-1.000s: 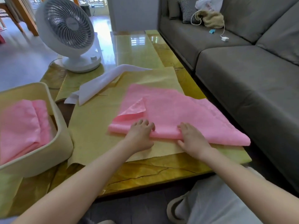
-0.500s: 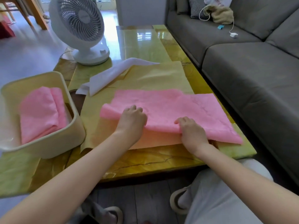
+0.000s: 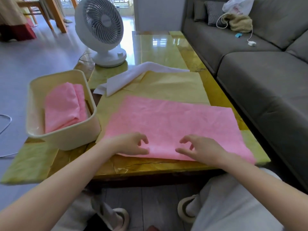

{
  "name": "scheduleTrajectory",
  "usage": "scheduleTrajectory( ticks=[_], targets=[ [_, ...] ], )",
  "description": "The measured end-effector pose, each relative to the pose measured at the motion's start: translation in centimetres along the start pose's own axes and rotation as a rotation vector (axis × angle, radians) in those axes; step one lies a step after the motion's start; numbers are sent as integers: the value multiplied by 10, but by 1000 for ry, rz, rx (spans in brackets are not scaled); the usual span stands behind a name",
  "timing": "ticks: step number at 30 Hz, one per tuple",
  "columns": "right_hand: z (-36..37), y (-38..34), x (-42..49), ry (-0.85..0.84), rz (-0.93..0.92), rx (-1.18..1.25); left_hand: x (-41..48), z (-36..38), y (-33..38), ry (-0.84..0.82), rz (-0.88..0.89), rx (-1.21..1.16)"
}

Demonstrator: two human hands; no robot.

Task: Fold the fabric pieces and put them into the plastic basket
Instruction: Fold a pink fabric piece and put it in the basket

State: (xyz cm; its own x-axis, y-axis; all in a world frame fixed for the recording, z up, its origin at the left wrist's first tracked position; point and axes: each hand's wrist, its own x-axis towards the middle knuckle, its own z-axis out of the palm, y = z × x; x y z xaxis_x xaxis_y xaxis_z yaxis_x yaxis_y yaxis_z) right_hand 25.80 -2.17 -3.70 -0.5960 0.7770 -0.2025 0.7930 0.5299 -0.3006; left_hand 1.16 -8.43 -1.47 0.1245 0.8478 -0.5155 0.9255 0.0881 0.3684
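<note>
A pink fabric piece (image 3: 171, 124) lies flat as a wide rectangle on a yellow fabric sheet (image 3: 166, 84) spread over the table. My left hand (image 3: 131, 144) and my right hand (image 3: 198, 149) hover over its near edge, fingers loosely curled, holding nothing. A white fabric piece (image 3: 133, 75) lies crumpled behind the yellow sheet. The cream plastic basket (image 3: 66, 139) stands at the left of the table with a folded pink fabric (image 3: 63, 105) inside it.
A white desk fan (image 3: 101, 30) stands at the table's far left. A grey sofa (image 3: 266, 80) runs along the right side, close to the table edge (image 3: 150, 170). A white cable (image 3: 6, 120) lies on the floor at left.
The pink fabric's near edge was pulled toward me and laid flat into a rectangle. Both hands then let go of it and now hover just above its near edge.
</note>
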Motion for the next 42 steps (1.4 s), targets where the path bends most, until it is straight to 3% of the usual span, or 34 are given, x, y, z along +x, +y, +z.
scheduleTrajectory(
  ticks=[4,8,15,22,30,36,42],
  targets=[
    [-22,30,31,90,106,33,40,-19,4,318,1,10],
    [-38,62,66,101,236,9,90,-33,2,406,-37,59],
    [-39,83,103,33,287,-14,132,-41,-9,357,-177,190],
    [-39,95,118,16,290,22,141,-50,-20,351,-144,104],
    [-44,96,131,43,227,-26,141,-57,-17,298,-107,163],
    [-47,99,133,-6,232,-219,142,-71,-9,316,-93,83],
    [-57,102,131,7,244,-126,154,-78,-6,405,-66,87]
  ],
)
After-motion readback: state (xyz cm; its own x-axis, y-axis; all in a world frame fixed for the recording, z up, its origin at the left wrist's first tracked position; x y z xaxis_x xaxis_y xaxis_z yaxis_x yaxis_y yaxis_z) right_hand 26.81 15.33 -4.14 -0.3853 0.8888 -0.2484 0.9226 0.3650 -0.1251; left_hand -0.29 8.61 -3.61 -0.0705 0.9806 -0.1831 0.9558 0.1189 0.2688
